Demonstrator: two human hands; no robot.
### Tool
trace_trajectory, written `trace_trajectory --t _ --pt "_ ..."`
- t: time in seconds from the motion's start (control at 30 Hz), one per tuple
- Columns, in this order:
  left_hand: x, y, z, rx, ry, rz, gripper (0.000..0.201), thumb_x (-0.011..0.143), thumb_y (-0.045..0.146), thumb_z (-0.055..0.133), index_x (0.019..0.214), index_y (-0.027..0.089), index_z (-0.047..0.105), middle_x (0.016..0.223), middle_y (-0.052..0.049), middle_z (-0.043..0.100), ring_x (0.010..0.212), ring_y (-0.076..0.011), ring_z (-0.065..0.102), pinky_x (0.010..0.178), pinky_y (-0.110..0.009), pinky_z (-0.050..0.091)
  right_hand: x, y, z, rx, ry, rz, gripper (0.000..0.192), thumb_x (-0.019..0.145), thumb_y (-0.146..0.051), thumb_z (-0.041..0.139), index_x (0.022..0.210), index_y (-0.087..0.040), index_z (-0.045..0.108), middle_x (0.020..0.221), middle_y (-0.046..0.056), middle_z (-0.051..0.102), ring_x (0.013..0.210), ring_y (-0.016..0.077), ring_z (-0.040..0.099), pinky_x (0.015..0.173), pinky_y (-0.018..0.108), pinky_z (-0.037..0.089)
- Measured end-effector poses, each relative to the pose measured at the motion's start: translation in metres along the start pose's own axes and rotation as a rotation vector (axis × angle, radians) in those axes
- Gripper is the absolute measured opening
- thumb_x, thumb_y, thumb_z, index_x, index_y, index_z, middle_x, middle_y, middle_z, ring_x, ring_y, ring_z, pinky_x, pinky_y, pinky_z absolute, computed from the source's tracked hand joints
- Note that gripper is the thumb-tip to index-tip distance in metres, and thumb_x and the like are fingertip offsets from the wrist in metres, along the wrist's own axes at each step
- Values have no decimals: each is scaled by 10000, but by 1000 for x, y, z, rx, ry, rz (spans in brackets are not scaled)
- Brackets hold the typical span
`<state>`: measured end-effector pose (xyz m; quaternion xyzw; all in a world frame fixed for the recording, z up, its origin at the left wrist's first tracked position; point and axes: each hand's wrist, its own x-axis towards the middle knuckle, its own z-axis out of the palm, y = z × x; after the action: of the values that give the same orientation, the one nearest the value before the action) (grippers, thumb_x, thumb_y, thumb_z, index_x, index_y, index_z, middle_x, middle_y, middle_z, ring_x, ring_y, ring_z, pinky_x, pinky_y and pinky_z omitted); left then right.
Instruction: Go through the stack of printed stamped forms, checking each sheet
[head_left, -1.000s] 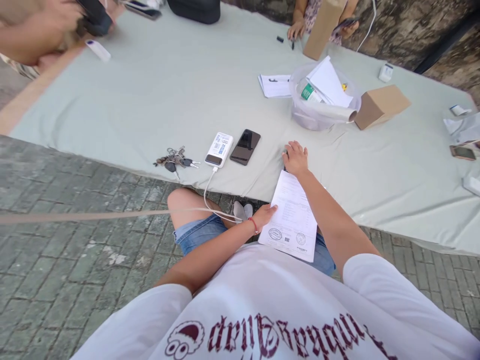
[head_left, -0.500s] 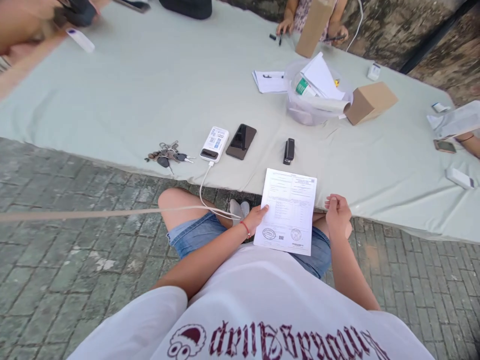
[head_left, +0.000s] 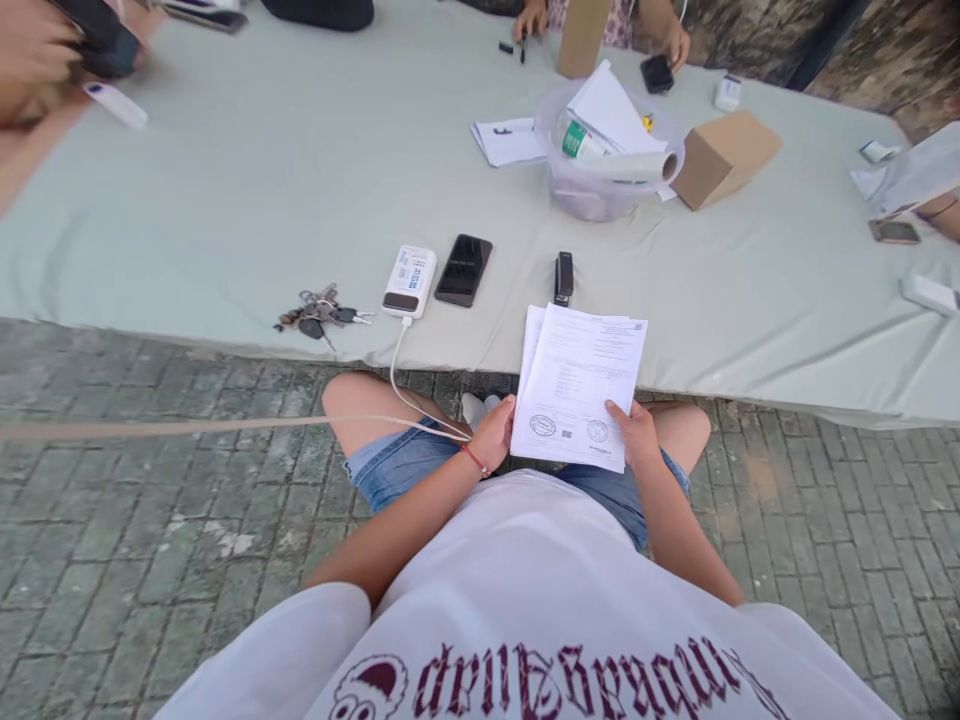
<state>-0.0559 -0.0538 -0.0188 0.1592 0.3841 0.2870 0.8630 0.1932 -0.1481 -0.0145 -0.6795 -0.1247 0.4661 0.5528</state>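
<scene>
Here, both hands are holding the papers (head_left: pixel 579 385) above the lap, with the far part reaching over the near edge of the table (head_left: pixel 300 180). The left hand (head_left: pixel 495 437) is gripping the left side near the lower corner, fingers mostly hidden; the right hand (head_left: pixel 637 435) is pinching the right side, thumb lying on top, fingers hidden beneath. The black stapler (head_left: pixel 564 275) is lying just inside the table's near edge, ahead of the fingers and right by the papers' far left corner; whether they are touching, I cannot tell. Neither hand is sitting clearly nearer to it. Its long axis is running away from the person, almost square to that near edge; which end is its mouth is not showing. The papers' long axis is running much the same way, the far end leaning slightly right, the stamped end pointing towards the person. A lower sheet is peeking out along the left.
</scene>
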Motion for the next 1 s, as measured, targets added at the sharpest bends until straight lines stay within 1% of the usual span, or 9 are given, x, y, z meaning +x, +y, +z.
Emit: trace_trajectory --t 0.17,0.27,0.4,0.47,0.53,0.63,0.77,0.9,1.0 --pt "-10 -6 -10 112 25 29 494 693 574 878 935 164 742 1018 -121 791 1203 -358 673 1035 -467 539 8 -4 0 -31 -14 -35 525 686 -473 912 1124 -237 747 1149 55 804 1047 320 769 939 497 646" --pt "-7 -8 -14 146 12 29 517 670 566 896 949 154 756 1002 -121 794 1142 -357 699 1037 -493 530 2 -3 0 -64 -19 -18 524 697 -484 907 1129 -233 748 1148 61 804 1056 329 766 951 515 640" --pt "-2 -9 -16 195 34 38 530 663 568 909 936 135 768 990 -145 798 1096 -388 708 1022 -532 521 -8 -3 -4 -79 -8 -21 507 713 -487 892 1128 -235 745 1169 60 797 1079 321 756 994 525 616" --pt "-2 -10 -15 186 73 39 552 635 548 935 950 126 770 986 -149 802 1069 -389 714 1005 -534 528 -11 -5 -8 -97 32 -32 503 709 -485 889 1123 -242 737 1156 57 799 1072 316 755 987 526 615" --pt "-4 -10 -14 156 112 25 588 577 510 972 975 126 771 994 -137 807 1032 -364 726 992 -519 541 -14 -7 -13 -124 81 -32 503 697 -481 892 1112 -245 732 1144 59 800 1061 319 755 971 526 619" --pt "-8 -8 -12 104 106 -50 607 552 481 987 997 130 771 1010 -125 811 994 -328 742 974 -491 560 -20 -12 -20 -156 97 -3 511 715 -482 880 1153 -268 726 1201 58 784 1093 329 744 972 525 620" --pt "-13 1 -13 20 14 -160 584 684 589 892 1035 139 771 1060 -144 805 1081 -343 732 994 -488 558 -29 -19 -25 -201 145 15 485 750 -489 854 1180 -303 730 1207 44 781 1119 330 735 1005 530 611" --pt "-12 17 -19 43 -20 -162 505 721 576 869 1004 169 775 1138 -128 795 1227 -354 672 1070 -457 519 -35 -21 -20 -213 191 30 446 750 -500 843 1133 -293 744 1112 55 799 1050 334 750 968 539 623" --pt "-9 30 -21 129 -26 -156 506 718 554 875 1025 164 775 1164 -130 788 1233 -352 668 1095 -474 498 -36 -19 -9 -194 167 32 449 756 -499 829 1141 -285 743 1126 53 796 1034 328 751 949 528 624"
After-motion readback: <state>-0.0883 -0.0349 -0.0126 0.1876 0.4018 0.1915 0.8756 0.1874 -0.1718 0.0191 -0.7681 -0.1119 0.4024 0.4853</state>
